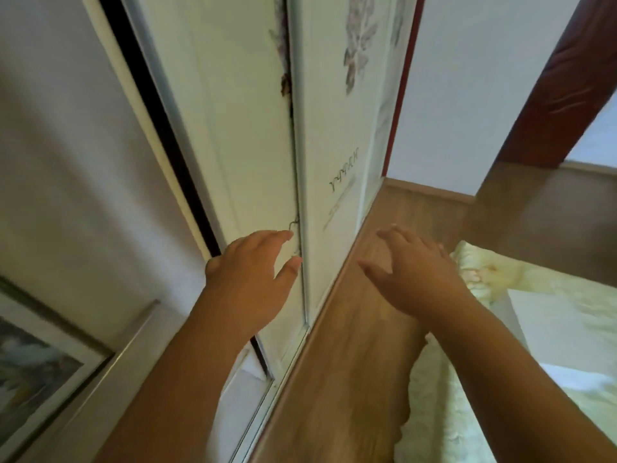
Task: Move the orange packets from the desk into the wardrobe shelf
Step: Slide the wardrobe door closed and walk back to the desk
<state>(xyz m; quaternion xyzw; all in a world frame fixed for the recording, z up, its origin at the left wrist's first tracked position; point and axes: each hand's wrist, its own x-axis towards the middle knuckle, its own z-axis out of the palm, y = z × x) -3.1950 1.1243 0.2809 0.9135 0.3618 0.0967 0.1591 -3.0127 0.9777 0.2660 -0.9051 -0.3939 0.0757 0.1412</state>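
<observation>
White wardrobe door [233, 128]: left hand [248, 279] spread at its edge, right hand [417, 272] spread beside; slide it steadily.

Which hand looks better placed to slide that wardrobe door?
Probably the left hand: its fingertips are right at the edge of the white sliding door. The right hand hovers open over the wooden floor, away from the door.

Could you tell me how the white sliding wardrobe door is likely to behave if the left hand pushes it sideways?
The wardrobe door looks like a stiff, flat panel, so it should slide rather than flex. It probably runs along the floor track. The left hand is open beside its edge; the smooth face may be slippery.
</observation>
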